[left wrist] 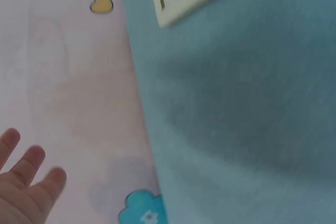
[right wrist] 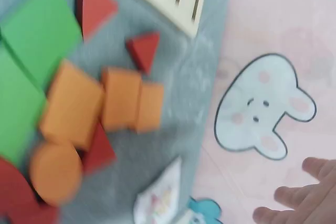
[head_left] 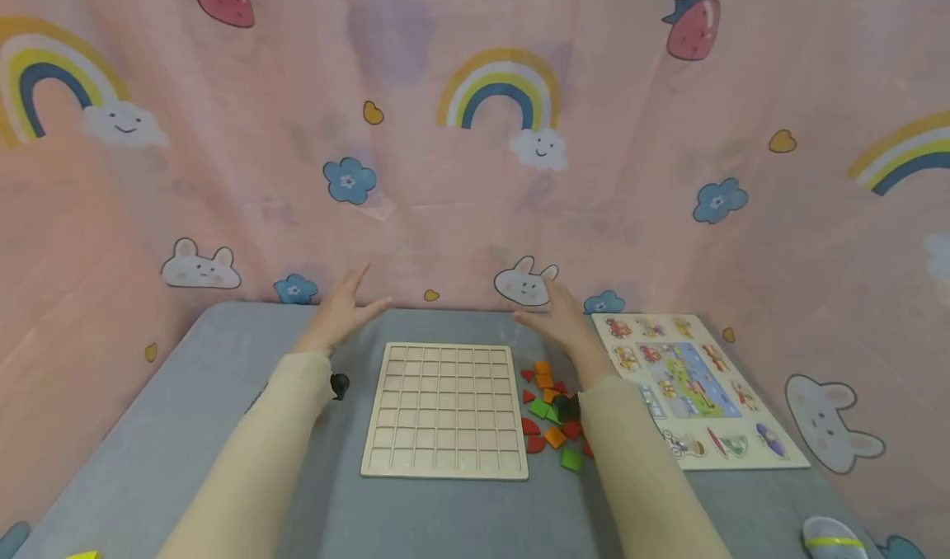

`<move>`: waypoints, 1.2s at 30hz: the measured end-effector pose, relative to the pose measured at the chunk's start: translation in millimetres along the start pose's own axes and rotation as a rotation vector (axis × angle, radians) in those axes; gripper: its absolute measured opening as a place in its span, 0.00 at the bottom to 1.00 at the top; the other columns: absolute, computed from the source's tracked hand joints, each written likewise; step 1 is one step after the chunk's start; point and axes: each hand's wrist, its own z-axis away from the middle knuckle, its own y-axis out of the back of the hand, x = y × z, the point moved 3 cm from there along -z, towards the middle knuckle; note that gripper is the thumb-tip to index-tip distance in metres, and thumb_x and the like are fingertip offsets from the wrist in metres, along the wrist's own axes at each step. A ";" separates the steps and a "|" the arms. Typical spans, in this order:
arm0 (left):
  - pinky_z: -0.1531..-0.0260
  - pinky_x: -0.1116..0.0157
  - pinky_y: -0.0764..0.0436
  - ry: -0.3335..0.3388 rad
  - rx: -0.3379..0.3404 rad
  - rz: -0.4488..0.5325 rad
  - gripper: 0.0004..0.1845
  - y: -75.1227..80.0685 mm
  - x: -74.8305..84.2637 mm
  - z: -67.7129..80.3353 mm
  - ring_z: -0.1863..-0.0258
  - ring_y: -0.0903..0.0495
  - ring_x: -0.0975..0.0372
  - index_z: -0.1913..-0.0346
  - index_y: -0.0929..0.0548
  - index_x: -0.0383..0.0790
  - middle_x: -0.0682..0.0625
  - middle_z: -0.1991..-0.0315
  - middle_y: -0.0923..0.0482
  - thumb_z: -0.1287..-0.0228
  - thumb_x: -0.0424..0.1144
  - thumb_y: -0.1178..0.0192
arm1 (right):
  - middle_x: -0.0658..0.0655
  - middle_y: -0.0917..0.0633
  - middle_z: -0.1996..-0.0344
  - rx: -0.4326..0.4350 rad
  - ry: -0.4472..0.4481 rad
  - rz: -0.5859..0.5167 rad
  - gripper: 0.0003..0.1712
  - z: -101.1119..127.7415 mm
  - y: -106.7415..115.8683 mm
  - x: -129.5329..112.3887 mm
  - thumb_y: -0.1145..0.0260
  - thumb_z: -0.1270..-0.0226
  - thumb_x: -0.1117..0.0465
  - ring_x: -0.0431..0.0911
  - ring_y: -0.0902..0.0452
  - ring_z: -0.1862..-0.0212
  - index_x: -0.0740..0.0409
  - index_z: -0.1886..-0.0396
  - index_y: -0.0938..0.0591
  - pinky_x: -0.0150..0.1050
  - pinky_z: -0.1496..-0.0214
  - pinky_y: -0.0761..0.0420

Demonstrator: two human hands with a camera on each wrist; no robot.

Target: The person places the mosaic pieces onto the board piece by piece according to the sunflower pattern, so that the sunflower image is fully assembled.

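Hands above a grey table (head_left: 438, 514). L hand (head_left: 337, 320): raised nr. far edge, L of centre, fingers & thumb spread wide, grasping nothing. R hand (head_left: 560, 324): nr. same edge, R of centre, thumb turned inward, fingers likewise wide & unladen. Wooden grid board (head_left: 448, 411): flat, mid-table, btwn the sleeves (head_left: 256, 460). Coloured blocks (head_left: 539, 409) (red, orange, green): loose cluster beside grid board's R edge, partly hidden by R forearm; incl. an orange disc (right wrist: 56, 173), which appears to touch an orange block (right wrist: 73, 106), tho R wrist view is blurred. Picture board (head_left: 742, 463): flat, along table's R edge from far R corner. Yellow piece (head_left: 85, 555): toward near L corner, cut off by frame. Pink curtain (head_left: 445, 229): behind far edge.
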 end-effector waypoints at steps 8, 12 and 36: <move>0.51 0.50 0.31 0.113 0.011 0.297 0.42 -16.3 -10.5 24.5 0.49 0.31 0.47 0.27 0.52 0.47 0.36 0.45 0.33 0.38 0.53 0.43 | 0.63 0.53 0.27 0.013 -0.163 -0.385 0.53 16.0 -10.4 14.1 0.37 0.40 0.45 0.60 0.58 0.28 0.51 0.26 0.59 0.60 0.33 0.51; 0.57 0.57 0.30 0.135 0.028 0.317 0.40 -19.2 -14.1 40.3 0.57 0.29 0.51 0.28 0.48 0.41 0.40 0.55 0.29 0.37 0.50 0.43 | 0.66 0.51 0.28 0.000 -0.236 -0.475 0.53 23.1 -14.6 20.4 0.37 0.40 0.46 0.61 0.54 0.29 0.52 0.26 0.59 0.58 0.33 0.50; 0.82 0.66 0.36 0.305 -0.213 0.356 0.48 -59.8 -9.5 155.7 0.84 0.37 0.62 0.31 0.44 0.34 0.50 0.81 0.32 0.51 0.50 0.31 | 0.71 0.36 0.37 -0.044 -0.338 -0.203 0.41 39.8 -31.1 39.5 0.36 0.42 0.55 0.62 0.35 0.40 0.70 0.34 0.40 0.55 0.40 0.34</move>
